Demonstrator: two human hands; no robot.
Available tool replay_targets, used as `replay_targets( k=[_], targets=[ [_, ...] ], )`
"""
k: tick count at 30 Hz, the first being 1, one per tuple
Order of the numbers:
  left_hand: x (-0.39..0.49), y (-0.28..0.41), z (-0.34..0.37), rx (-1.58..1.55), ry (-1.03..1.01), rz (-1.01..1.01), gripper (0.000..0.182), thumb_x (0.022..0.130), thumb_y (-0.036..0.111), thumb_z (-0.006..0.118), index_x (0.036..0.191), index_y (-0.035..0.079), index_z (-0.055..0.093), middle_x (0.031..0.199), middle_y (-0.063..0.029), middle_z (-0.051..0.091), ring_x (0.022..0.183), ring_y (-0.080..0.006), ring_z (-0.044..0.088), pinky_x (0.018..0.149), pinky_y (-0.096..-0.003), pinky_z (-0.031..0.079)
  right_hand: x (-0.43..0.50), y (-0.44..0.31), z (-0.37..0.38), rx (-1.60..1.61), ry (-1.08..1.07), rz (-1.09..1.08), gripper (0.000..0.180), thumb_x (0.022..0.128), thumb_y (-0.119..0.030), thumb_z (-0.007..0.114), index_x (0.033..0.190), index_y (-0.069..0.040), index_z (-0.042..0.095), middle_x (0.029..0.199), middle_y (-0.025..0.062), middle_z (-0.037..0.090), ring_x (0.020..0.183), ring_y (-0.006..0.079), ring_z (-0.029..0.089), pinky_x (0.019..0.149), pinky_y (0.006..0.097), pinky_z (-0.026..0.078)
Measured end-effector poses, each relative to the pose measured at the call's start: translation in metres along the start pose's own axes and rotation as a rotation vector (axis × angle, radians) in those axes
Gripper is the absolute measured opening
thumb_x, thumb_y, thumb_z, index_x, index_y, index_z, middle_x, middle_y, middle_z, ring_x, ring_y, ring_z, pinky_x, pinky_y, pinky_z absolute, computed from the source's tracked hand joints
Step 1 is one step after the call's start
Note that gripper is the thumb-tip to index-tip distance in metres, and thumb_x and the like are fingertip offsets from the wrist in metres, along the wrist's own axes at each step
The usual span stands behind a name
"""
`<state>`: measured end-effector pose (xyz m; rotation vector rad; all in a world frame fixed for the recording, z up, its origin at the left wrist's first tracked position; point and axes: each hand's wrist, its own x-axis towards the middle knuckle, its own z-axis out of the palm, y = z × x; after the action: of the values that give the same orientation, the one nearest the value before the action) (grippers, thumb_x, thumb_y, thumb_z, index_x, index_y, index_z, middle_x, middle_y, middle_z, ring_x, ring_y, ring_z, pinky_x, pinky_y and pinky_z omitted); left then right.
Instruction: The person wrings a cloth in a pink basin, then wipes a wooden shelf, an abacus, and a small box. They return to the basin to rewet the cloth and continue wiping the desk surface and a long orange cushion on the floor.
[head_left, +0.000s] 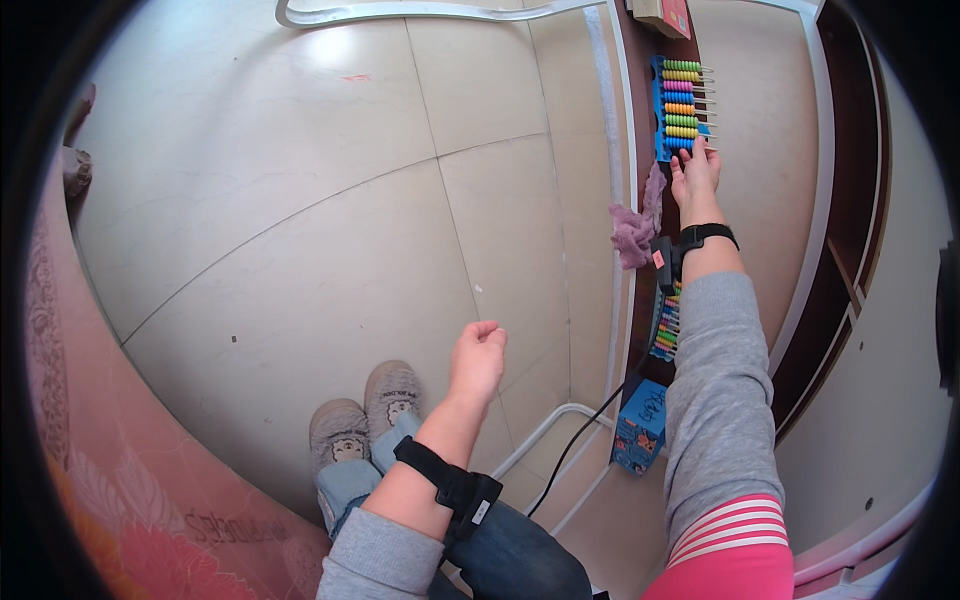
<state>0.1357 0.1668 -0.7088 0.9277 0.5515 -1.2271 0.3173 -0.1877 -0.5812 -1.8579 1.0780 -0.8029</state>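
Observation:
My right hand (697, 172) reaches to the near end of a bead abacus (681, 109) with a blue frame and rows of coloured beads on pale rods. Its fingertips touch the last rod, by the blue beads; whether they grip it I cannot tell. A crumpled mauve cloth (634, 234) hangs over the edge of the narrow dark table just left of my right wrist. A second, smaller abacus (665, 330) lies on the table, partly hidden by my right forearm. My left hand (478, 358) is held above the tiled floor, its fingers curled together with nothing visible in them.
A red-covered book (671, 16) lies at the table's far end. A blue patterned box (642, 427) stands at its near end, where a black cable (570, 450) hangs. White metal legs (555, 420) frame the table. Dark shelving is at right, a pink patterned surface (150, 480) at left.

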Motion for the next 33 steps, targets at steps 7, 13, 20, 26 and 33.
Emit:
replay_targets(
  k=[7,13,20,26,33],
  targets=[
    [0.002,-0.004,0.001,-0.003,-0.006,0.014,0.038,0.088,0.021,0.055,0.118,-0.002,0.056,0.113,-0.0154,0.062,0.106,-0.0218,0.059,0.09,-0.0316,0.045,0.009,0.004,-0.001,0.07,0.071,-0.157,0.013,0.096,-0.015,0.054,0.102,-0.007,0.046,0.095,0.0059,0.054,0.072,0.0132,0.056,0.066,0.0246,0.051],
    [0.002,-0.006,0.005,0.019,-0.012,0.007,0.038,0.088,0.022,0.056,0.118,-0.002,0.056,0.114,-0.015,0.062,0.105,-0.0224,0.059,0.09,-0.0323,0.046,-0.004,0.009,-0.045,0.211,0.061,-0.227,0.011,0.097,-0.013,0.05,0.101,-0.006,0.043,0.104,0.0093,0.056,0.075,0.0155,0.056,0.071,0.0274,0.051],
    [-0.001,-0.013,0.009,0.059,-0.014,-0.003,0.036,0.088,0.021,0.056,0.117,-0.001,0.057,0.111,-0.0134,0.063,0.102,-0.0207,0.06,0.087,-0.0314,0.047,-0.047,0.035,-0.114,0.361,-0.029,-0.018,0.011,0.098,-0.016,0.049,0.102,-0.007,0.045,0.11,0.0114,0.056,0.085,0.0172,0.055,0.075,0.0286,0.051],
    [-0.008,-0.012,0.01,0.063,-0.042,-0.035,0.035,0.088,0.021,0.056,0.116,-0.001,0.057,0.108,-0.0122,0.063,0.098,-0.0188,0.06,0.084,-0.0302,0.047,-0.087,0.058,-0.172,0.463,-0.003,0.081,0.009,0.098,-0.017,0.05,0.097,-0.008,0.048,0.101,0.0078,0.055,0.085,0.0163,0.056,0.075,0.0272,0.053],
    [-0.01,-0.014,0.01,0.077,-0.1,-0.059,0.032,0.092,0.021,0.053,0.118,0.002,0.055,0.113,-0.0069,0.059,0.105,-0.0157,0.051,0.092,-0.0296,0.039,-0.141,0.084,-0.233,0.377,0.097,0.149,0.008,0.099,-0.016,0.049,0.097,-0.008,0.047,0.102,0.007,0.056,0.084,0.0156,0.055,0.074,0.0255,0.051]
  ],
)
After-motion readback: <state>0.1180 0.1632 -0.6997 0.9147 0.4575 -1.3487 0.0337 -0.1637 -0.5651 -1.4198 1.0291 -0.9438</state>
